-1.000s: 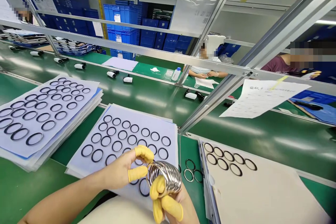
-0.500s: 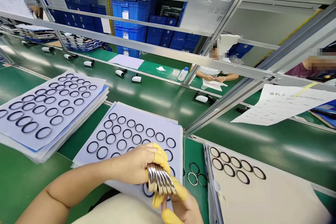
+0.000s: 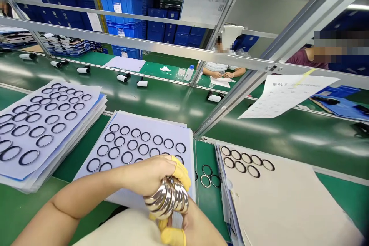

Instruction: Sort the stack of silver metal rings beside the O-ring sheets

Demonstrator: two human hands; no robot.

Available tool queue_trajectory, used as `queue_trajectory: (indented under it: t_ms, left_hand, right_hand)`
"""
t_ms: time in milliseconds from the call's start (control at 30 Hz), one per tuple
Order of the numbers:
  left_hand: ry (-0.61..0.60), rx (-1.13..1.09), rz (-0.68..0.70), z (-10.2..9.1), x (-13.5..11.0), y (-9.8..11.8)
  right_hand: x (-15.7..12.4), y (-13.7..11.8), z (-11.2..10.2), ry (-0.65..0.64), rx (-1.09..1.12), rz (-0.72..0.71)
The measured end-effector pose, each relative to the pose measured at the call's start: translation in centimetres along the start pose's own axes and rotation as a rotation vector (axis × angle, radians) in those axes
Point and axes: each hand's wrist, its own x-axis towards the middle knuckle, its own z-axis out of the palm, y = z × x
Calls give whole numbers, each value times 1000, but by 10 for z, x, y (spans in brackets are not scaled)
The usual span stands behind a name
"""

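A bundle of shiny metal rings (image 3: 166,198) is pressed together in a tilted stack at the bottom middle of the view. My left hand (image 3: 147,175), with yellow finger cots on its fingertips, grips the bundle from the upper left. My right hand (image 3: 196,226) holds it from below, with a yellow finger cot (image 3: 173,236) showing under the rings. Behind my hands lies a sheet of black rings in rows (image 3: 144,130), partly hidden by my left hand and forearm.
To the left is a stack of ring sheets (image 3: 49,123). To the right, a cream board (image 3: 276,196) carries several black rings, and loose rings (image 3: 207,175) lie on the green conveyor (image 3: 161,103). Beyond the aluminium frame (image 3: 230,80), a co-worker (image 3: 221,71) sits at the belt.
The ring bundle has turned, showing more of its curved bands, and has shifted slightly left. My hands have rolled it between them.
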Motion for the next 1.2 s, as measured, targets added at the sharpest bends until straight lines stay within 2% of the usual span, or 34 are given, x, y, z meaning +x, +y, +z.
queue_trajectory:
  t_ms: [100, 167, 300, 467, 567, 667, 833, 1033, 1200]
  left_hand:
    - [13, 5, -52, 0, 1, -4]
    - [40, 109, -95, 0, 0, -2]
    - [36, 320, -151, -2, -1, 12]
    - [6, 327, -174, -1, 2, 17]
    - [-39, 199, -194, 1, 3, 7]
    - [-89, -51, -263, 4, 2, -4]
    - [-100, -311, -348, 15, 0, -7]
    - [-92, -379, -376, 26, 3, -1]
    - [-78, -374, -296, 33, 7, 4]
  right_hand:
    - [0, 1, 4, 18, 92, 10]
    - [-1, 3, 5, 18, 117, 15]
    - [0, 3, 4, 52, 34, -20]
    - [0, 4, 7, 56, -18, 1]
    - [-7, 6, 9, 15, 117, -10]
    - [-18, 6, 12, -40, 275, -84]
    - [-35, 5, 14, 14, 226, -105]
    - [-44, 12, 16, 12, 284, -2]
    - [-39, 16, 14, 44, 138, -84]
